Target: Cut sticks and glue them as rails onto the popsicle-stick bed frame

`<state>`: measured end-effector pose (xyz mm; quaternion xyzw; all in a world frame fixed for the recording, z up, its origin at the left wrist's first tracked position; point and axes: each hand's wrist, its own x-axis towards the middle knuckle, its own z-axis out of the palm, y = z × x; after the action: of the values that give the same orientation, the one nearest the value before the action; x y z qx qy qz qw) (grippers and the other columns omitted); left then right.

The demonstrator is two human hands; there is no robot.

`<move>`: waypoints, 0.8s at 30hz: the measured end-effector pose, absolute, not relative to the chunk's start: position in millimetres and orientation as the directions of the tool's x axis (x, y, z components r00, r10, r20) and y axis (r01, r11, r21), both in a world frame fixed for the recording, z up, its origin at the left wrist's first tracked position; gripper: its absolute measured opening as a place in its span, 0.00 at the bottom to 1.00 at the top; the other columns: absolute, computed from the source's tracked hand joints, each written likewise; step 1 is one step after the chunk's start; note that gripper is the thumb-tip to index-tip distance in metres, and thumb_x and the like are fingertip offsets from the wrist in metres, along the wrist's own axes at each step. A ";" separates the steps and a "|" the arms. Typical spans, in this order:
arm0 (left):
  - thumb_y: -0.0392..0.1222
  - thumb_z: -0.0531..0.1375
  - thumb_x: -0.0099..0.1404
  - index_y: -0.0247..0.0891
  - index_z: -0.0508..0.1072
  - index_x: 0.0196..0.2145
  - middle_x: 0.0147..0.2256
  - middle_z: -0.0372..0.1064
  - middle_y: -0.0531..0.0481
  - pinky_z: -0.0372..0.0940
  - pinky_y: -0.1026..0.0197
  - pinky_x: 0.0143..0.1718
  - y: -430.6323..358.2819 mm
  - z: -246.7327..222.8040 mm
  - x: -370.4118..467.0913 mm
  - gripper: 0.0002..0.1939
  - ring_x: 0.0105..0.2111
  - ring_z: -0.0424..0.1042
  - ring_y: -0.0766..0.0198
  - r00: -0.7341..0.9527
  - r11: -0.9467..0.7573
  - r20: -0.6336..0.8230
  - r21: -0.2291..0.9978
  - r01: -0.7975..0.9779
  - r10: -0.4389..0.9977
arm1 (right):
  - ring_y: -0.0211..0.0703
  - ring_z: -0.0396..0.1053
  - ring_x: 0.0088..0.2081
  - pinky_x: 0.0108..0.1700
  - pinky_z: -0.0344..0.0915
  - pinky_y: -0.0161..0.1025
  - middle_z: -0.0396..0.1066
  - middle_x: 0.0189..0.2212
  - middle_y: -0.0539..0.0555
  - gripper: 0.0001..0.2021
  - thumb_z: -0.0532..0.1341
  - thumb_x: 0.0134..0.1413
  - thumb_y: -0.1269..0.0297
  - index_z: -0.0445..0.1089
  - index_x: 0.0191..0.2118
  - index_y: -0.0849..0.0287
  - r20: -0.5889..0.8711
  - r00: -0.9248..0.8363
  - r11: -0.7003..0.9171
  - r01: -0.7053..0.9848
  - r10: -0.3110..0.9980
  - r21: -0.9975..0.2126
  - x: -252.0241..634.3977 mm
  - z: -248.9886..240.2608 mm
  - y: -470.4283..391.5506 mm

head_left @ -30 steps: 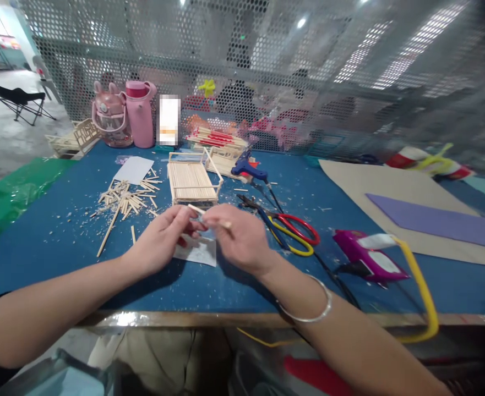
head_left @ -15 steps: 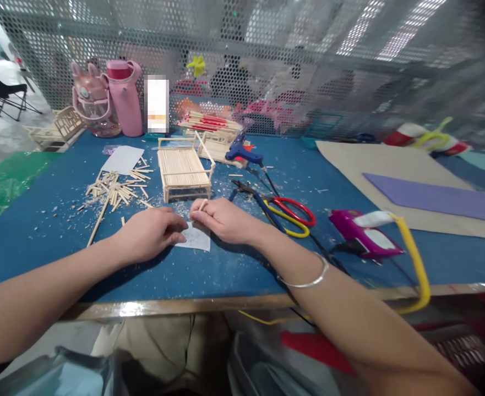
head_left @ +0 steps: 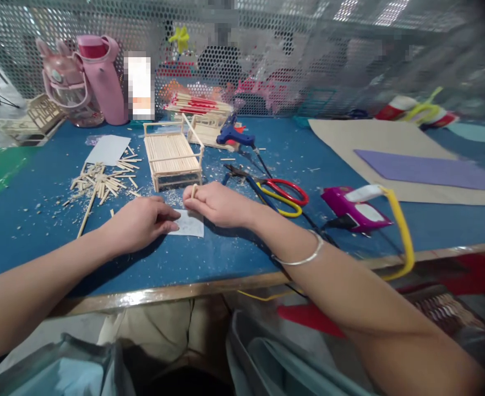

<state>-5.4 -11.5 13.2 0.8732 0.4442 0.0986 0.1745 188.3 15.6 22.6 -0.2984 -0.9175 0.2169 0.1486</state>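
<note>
My right hand (head_left: 217,203) is closed on a short wooden stick (head_left: 193,191), which pokes up between thumb and fingers. Under and between both hands lies a small white paper (head_left: 190,224) on the blue table. My left hand (head_left: 143,220) rests at the paper's left edge, its thumb and fingers apart, with nothing seen between them. Just beyond the hands stands a small frame of wooden sticks (head_left: 172,154) with a slatted top. Left of it, a pile of cut sticks (head_left: 102,181) lies beside another white sheet (head_left: 109,150).
Right of the hands lie pliers (head_left: 246,179), red and yellow handles (head_left: 287,192) and a purple device (head_left: 353,209). A blue glue gun (head_left: 236,135) is behind. Pink bottles (head_left: 104,82) stand back left. Beige and purple sheets (head_left: 419,168) lie right.
The camera view has shifted, so the table and objects appear higher and further left. The stick in my right hand now looks more upright. My left hand stays by the paper.
</note>
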 end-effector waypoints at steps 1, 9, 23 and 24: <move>0.45 0.56 0.61 0.38 0.76 0.40 0.34 0.73 0.47 0.64 0.60 0.37 -11.2 13.0 -5.7 0.14 0.34 0.71 0.60 0.590 -0.548 0.017 0.393 0.738 0.807 | 0.35 0.60 0.28 0.34 0.54 0.34 0.67 0.28 0.52 0.12 0.46 0.61 0.66 0.61 0.28 0.61 0.169 -0.772 0.738 0.482 0.612 -0.472 187.7 22.6 15.2; 0.47 0.59 0.59 0.37 0.76 0.40 0.34 0.74 0.48 0.63 0.61 0.38 -9.9 15.2 -6.7 0.16 0.34 0.71 0.61 0.589 -0.559 0.012 0.334 0.759 0.808 | 0.33 0.63 0.30 0.36 0.55 0.33 0.66 0.27 0.48 0.11 0.49 0.60 0.68 0.63 0.28 0.62 0.193 -0.771 0.771 0.512 0.606 -0.379 185.3 23.6 12.9; 0.52 0.55 0.61 0.33 0.74 0.43 0.34 0.73 0.51 0.62 0.60 0.41 -10.8 21.2 -4.9 0.21 0.36 0.69 0.62 0.539 -0.498 -0.063 0.304 0.812 0.840 | 0.27 0.63 0.28 0.32 0.55 0.33 0.66 0.22 0.43 0.14 0.49 0.59 0.63 0.62 0.24 0.60 0.110 -0.731 0.703 0.587 0.673 -0.402 193.5 28.4 13.8; 0.51 0.56 0.61 0.34 0.74 0.43 0.33 0.73 0.51 0.62 0.60 0.39 -11.2 21.0 -4.6 0.20 0.35 0.70 0.63 0.535 -0.497 -0.056 0.301 0.814 0.843 | 0.27 0.63 0.28 0.32 0.55 0.33 0.67 0.22 0.43 0.14 0.50 0.59 0.63 0.62 0.24 0.60 0.118 -0.727 0.700 0.584 0.676 -0.411 194.0 29.0 15.2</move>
<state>-4.6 -11.2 21.0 0.8637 0.4796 0.0493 0.1468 194.0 15.2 29.0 -0.3452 -0.9126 0.1755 0.1312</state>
